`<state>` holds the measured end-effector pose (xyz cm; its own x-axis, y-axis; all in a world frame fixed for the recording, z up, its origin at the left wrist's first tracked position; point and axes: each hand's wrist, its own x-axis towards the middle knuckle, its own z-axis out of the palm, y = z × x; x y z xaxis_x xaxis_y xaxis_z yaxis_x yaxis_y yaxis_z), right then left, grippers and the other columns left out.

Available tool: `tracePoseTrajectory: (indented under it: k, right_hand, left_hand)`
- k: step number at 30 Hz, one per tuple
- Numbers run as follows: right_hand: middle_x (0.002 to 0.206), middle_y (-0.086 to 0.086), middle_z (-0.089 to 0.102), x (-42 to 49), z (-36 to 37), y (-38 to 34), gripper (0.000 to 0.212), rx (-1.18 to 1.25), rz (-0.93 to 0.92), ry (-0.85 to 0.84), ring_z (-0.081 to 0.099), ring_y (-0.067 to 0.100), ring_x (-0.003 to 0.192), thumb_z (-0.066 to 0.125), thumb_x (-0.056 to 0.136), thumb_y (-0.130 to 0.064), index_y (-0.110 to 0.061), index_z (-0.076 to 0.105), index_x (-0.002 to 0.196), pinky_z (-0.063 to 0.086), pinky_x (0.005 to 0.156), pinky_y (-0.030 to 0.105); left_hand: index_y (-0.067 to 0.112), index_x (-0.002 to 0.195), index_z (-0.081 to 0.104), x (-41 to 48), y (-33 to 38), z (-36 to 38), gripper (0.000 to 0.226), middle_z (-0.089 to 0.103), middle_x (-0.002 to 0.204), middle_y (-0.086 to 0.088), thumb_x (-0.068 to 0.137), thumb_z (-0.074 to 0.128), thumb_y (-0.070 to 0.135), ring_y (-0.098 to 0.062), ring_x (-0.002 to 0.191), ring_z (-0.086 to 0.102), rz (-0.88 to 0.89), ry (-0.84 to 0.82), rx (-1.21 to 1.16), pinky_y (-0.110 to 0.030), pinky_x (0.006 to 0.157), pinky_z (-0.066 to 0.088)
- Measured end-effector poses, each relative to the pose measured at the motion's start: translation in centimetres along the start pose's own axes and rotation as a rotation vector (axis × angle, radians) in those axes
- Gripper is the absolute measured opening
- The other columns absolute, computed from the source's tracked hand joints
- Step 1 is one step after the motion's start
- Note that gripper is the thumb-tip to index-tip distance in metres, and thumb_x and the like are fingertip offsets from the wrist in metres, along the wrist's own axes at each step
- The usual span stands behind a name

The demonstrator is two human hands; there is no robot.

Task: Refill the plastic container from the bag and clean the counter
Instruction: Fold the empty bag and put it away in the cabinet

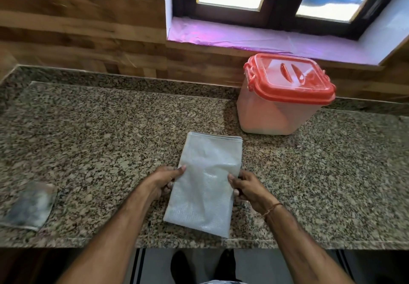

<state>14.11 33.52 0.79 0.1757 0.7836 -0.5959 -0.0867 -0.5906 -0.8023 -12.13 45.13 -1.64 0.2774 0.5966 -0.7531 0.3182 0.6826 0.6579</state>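
A flat, folded whitish woven bag (pixel 205 181) lies on the speckled granite counter (pixel 99 142) near its front edge. My left hand (pixel 164 181) grips the bag's left edge, thumb on top. My right hand (pixel 245 187) pinches its right edge the same way. Behind and to the right stands the translucent plastic container (pixel 276 111), its red-rimmed lid (pixel 294 77) shut and latched, pale contents showing through the walls.
A crumpled grey cloth (pixel 31 206) lies at the counter's front left. A wood-panelled wall (pixel 88 29) and a window sill (pixel 243 37) run behind the counter. The counter's front edge is just below my forearms, with the floor beyond.
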Motion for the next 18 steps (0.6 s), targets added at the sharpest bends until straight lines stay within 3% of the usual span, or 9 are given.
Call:
tracePoseTrajectory:
  k: [4, 6, 8, 11, 15, 18]
  right_hand:
    - [0.08, 0.012, 0.072, 0.2, 1.3, 0.0, 0.024, 0.129, 0.177, -0.032, 0.064, 0.011, 0.044, 0.055, 0.104, -0.021, 0.002, 0.06, 0.109, 0.046, 0.033, 0.018]
    - [0.075, 0.011, 0.073, 0.3, 1.9, -0.2, 0.021, 0.165, 0.177, -0.021, 0.07, 0.015, 0.05, 0.056, 0.103, -0.019, 0.002, 0.059, 0.106, 0.052, 0.038, 0.02]
    - [0.086, 0.016, 0.073, 0.8, 2.1, -1.4, 0.028, 0.207, 0.097, 0.008, 0.075, 0.023, 0.063, 0.057, 0.102, -0.018, 0.007, 0.058, 0.115, 0.062, 0.051, 0.027]
    - [0.097, 0.022, 0.072, 1.5, 2.5, -4.7, 0.033, 0.218, -0.058, 0.029, 0.073, 0.027, 0.071, 0.059, 0.101, -0.025, 0.006, 0.058, 0.113, 0.063, 0.069, 0.035]
    - [0.101, 0.024, 0.072, 2.5, 3.4, -7.1, 0.05, 0.247, -0.128, 0.063, 0.073, 0.033, 0.078, 0.065, 0.095, -0.04, 0.008, 0.063, 0.106, 0.064, 0.065, 0.034]
    - [0.107, 0.021, 0.073, 3.1, 3.4, -4.7, 0.052, 0.173, -0.088, 0.045, 0.074, 0.033, 0.093, 0.068, 0.094, -0.039, 0.011, 0.064, 0.111, 0.065, 0.074, 0.037]
  left_hand:
    - [0.001, 0.105, 0.07, 0.4, -0.6, 0.3, 0.044, 0.064, 0.062, 0.001, 0.078, 0.081, 0.033, -0.008, 0.046, 0.049, 0.093, 0.086, -0.069, -0.021, 0.042, 0.041]
    - [0.004, 0.098, 0.069, -0.1, -0.3, 0.4, 0.025, 0.07, 0.066, -0.006, 0.088, 0.077, 0.026, -0.01, 0.044, 0.059, 0.132, 0.127, -0.078, -0.02, 0.039, 0.043]
    - [0.003, 0.092, 0.068, -0.7, 0.6, 0.1, 0.016, 0.074, 0.079, -0.014, 0.093, 0.073, 0.019, -0.014, 0.052, 0.07, 0.193, 0.147, -0.114, -0.021, 0.043, 0.051]
    - [0.001, 0.093, 0.07, -1.4, 2.5, -0.6, 0.019, 0.078, 0.093, -0.019, 0.091, 0.074, 0.02, -0.017, 0.063, 0.074, 0.307, 0.181, -0.139, -0.02, 0.05, 0.057]
    - [0.002, 0.097, 0.074, -2.8, 4.1, -0.3, 0.034, 0.079, 0.087, -0.014, 0.088, 0.077, 0.034, -0.013, 0.055, 0.072, 0.45, 0.299, -0.136, -0.019, 0.045, 0.052]
    - [0.001, 0.102, 0.075, -2.9, 1.9, 0.1, 0.037, 0.079, 0.091, -0.012, 0.09, 0.076, 0.036, -0.012, 0.059, 0.073, 0.436, 0.376, -0.071, -0.019, 0.047, 0.053]
